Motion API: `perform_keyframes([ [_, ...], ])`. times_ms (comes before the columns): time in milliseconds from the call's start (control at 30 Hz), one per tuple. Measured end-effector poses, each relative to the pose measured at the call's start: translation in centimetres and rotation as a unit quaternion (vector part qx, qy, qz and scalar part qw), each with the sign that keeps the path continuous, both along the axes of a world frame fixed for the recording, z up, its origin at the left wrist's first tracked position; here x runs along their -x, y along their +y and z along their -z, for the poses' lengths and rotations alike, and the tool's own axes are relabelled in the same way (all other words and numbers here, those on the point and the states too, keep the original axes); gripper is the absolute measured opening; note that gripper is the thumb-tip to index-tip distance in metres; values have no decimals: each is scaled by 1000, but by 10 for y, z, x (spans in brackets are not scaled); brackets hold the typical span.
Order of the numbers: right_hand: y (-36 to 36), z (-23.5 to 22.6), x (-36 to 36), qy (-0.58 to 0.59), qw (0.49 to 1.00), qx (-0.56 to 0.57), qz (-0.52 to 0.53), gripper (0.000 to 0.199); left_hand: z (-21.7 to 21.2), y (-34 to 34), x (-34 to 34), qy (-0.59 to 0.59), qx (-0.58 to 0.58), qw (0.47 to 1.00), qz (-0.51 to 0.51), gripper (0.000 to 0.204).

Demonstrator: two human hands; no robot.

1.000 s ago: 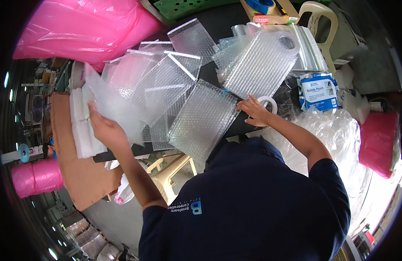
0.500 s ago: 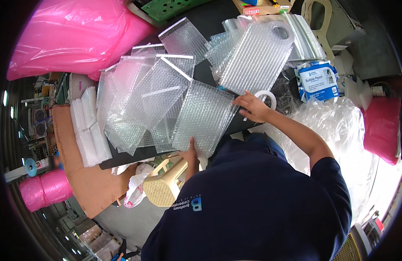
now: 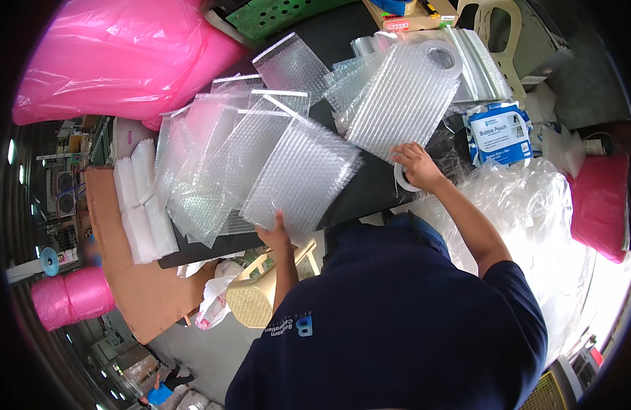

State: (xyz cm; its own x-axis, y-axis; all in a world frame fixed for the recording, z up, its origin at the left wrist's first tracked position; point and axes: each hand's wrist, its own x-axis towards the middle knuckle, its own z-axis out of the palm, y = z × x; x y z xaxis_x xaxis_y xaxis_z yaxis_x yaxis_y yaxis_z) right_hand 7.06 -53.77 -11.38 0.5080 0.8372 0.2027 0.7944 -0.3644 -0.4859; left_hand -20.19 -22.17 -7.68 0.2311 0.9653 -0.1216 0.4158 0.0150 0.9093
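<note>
The left hand (image 3: 276,237) grips the near edge of a bubble pouch (image 3: 303,178) between thumb and fingers, at the black table's (image 3: 371,179) near edge, while the right hand (image 3: 416,168) closes over a white tape roll (image 3: 399,179). Strip-edged pouches (image 3: 192,150) overlap leftward; a blue packet (image 3: 498,138) lies rightward, and a pink bundle (image 3: 124,58) sits beyond, far left.

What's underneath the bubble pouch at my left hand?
Other bubble pouches show past the left edge of that pouch, and black table past its right edge. Whatever lies directly beneath its middle is covered.
</note>
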Motion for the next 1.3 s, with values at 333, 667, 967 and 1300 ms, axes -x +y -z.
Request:
perform_keyframes([
  [333, -42, -44, 19, 39, 974, -119, 186, 24, -63, -55, -47, -197, 153, 964, 88, 60],
  [667, -92, -35, 56, 220, 788, -271, 507, 27, 42, -125, -299, 20, 138, 975, 170, 95],
  [967, -93, 3, 36, 456, 563, -385, 572, 50, 30, -162, -269, 194, 148, 912, 330, 95],
  [1300, 3, -72, 46, -152, 877, -73, 450, 56, -52, 133, -184, 510, -346, 758, 213, 94],
])
